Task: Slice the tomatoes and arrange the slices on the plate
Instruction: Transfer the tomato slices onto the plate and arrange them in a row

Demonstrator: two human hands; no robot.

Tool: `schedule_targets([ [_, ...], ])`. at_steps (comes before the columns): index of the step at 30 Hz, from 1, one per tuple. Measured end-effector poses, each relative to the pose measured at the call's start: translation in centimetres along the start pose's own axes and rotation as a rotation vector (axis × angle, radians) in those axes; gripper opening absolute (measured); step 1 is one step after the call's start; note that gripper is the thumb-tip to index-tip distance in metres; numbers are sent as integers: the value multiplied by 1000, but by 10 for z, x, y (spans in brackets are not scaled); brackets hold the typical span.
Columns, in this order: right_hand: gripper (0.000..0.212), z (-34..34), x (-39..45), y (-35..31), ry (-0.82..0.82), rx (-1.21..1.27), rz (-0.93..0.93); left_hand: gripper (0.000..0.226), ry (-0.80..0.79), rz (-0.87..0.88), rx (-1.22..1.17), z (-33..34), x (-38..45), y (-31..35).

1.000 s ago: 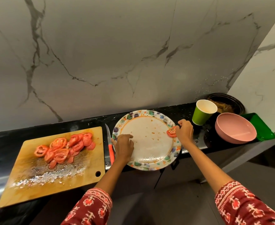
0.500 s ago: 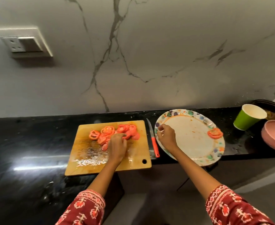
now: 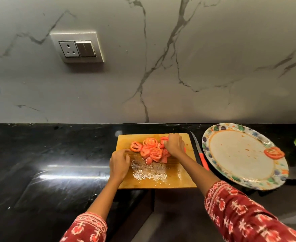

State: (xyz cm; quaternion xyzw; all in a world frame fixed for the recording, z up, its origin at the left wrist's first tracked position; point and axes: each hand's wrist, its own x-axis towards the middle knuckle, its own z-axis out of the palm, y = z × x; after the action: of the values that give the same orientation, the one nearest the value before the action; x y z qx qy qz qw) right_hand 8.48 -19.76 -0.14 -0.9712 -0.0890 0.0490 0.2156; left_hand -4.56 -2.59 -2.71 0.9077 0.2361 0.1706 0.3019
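Tomato slices (image 3: pixel 151 151) lie in a loose overlapping heap on the far half of the wooden cutting board (image 3: pixel 178 179), so the cutting looks finished: no whole tomato is in view, and the knife (image 3: pixel 200 152) rests unused on the black counter (image 3: pixel 56 154) between the board and the plate (image 3: pixel 213 135). The arranging, by contrast, has barely begun. Only a single slice (image 3: pixel 274 152) sits on the patterned rim at the right side of the plate, while the pale centre holds nothing but a few juice marks.

The right hand (image 3: pixel 174 144) is over the right part of the heap with its fingers curled down into the slices, apparently gathering one or more (the hand covers what lies under it, so whether it already has a slice pinched cannot be told for certain). The left hand (image 3: pixel 120 163) rests at the board's left edge, fingers bent loosely against the wood near the outermost slice, seemingly steadying the board and gripping nothing visible.

What remains, as I judge it, is nearly the whole of the plating: carrying the heap across slice by slice and laying it around the plate beside the one already there. The board's near half is wet with juice and seeds.
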Motion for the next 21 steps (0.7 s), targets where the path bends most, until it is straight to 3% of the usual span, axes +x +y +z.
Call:
schedule_targets([
  [4, 21, 5, 3, -1, -7, 87, 25, 26, -13, 22, -28, -1, 8, 2],
  [10, 15, -16, -1, 18, 30, 462, -51, 25, -78, 92, -86, 12, 12, 23],
  [15, 22, -57, -9, 46, -152, 853, -19, 26, -114, 157, -120, 35, 10, 58],
  [21, 22, -97, -23, 106, -208, 887, 40, 27, -186, 261, -160, 77, -5, 117],
])
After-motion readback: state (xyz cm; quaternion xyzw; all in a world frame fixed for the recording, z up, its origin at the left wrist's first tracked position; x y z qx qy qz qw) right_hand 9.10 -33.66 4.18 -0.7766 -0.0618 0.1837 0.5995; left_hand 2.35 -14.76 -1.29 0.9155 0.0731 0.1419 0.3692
